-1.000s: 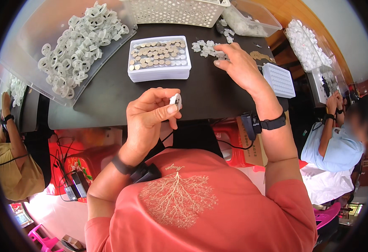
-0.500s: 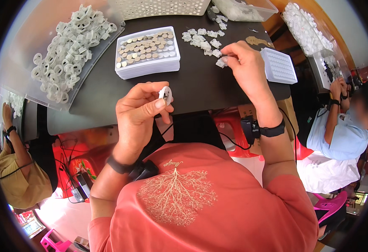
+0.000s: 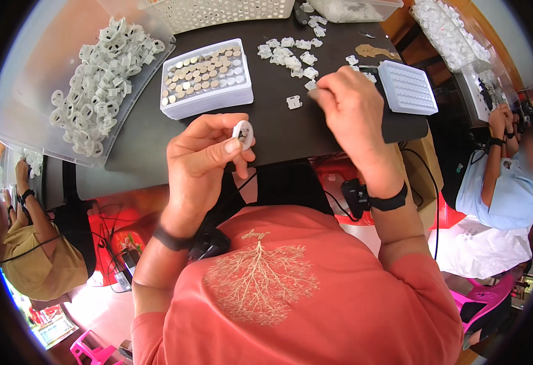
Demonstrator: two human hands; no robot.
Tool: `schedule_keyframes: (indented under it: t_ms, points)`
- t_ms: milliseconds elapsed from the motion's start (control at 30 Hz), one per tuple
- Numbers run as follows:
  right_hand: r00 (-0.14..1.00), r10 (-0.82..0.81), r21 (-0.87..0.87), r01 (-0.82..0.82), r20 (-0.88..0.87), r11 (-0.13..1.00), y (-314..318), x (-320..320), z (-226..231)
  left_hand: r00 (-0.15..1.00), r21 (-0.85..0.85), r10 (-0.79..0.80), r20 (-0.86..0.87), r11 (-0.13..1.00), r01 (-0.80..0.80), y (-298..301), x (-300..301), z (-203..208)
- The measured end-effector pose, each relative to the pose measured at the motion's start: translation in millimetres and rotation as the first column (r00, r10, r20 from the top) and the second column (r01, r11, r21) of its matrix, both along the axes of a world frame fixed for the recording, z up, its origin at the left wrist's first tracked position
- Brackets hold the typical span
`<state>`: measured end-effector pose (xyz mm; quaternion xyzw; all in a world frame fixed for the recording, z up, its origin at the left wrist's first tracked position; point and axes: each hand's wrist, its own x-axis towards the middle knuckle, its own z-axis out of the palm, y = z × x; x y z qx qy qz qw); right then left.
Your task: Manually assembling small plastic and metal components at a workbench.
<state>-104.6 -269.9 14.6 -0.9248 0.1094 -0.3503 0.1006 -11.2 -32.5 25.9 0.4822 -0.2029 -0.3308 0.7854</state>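
Observation:
In my left hand [image 3: 202, 155] is a small round white plastic housing [image 3: 242, 134], pinched upright between thumb and fingers over the table's near edge. Dark detail shows within its ring. My right hand [image 3: 354, 106] is over the right part of the table with its fingers curled together. What they hold, if anything, is hidden. Beside its fingertips lies a loose cluster of small white plastic clips [image 3: 285, 57]. One single clip [image 3: 294, 102] lies apart on the dark tabletop, left of the right hand. A few more clips show behind its knuckles.
A stack of white trays [image 3: 206, 104] carries round metallic discs. At left, a clear bin [image 3: 133, 103] holds many white housings. A white gridded tray [image 3: 407, 88] stands at right, with a perforated basket [image 3: 217, 15] at the back. Other people work at both sides.
My right hand has come slightly nearer, away from the clip cluster. A single clip now lies apart on the table. My left hand still holds the housing. The view has shifted slightly.

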Motion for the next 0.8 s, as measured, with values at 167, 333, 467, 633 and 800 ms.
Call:
schedule_keyframes:
  t_ms: [167,333,467,633,800]
  points:
    - [0.998,-0.049,-0.202,0.040,-0.043,0.979,34,12,-16,0.996,0.009,-0.047,-0.070,0.999,0.047,-17,3,-7]
    - [1.000,0.007,-0.173,-0.011,-0.022,0.985,29,17,-20,0.991,0.016,-0.072,-0.115,0.997,0.074,-14,3,-11]
    - [0.992,0.118,-0.046,-0.116,0.052,0.992,25,21,-23,0.982,-0.029,-0.084,-0.166,0.996,0.081,-14,6,-12]
    - [0.920,0.349,0.704,-0.368,0.180,0.608,35,12,6,0.979,-0.055,-0.084,-0.186,0.996,0.075,-11,9,-15]
    - [0.842,0.486,0.731,-0.481,0.233,0.484,53,15,26,0.969,-0.192,-0.132,-0.209,0.977,0.092,-8,12,-24]
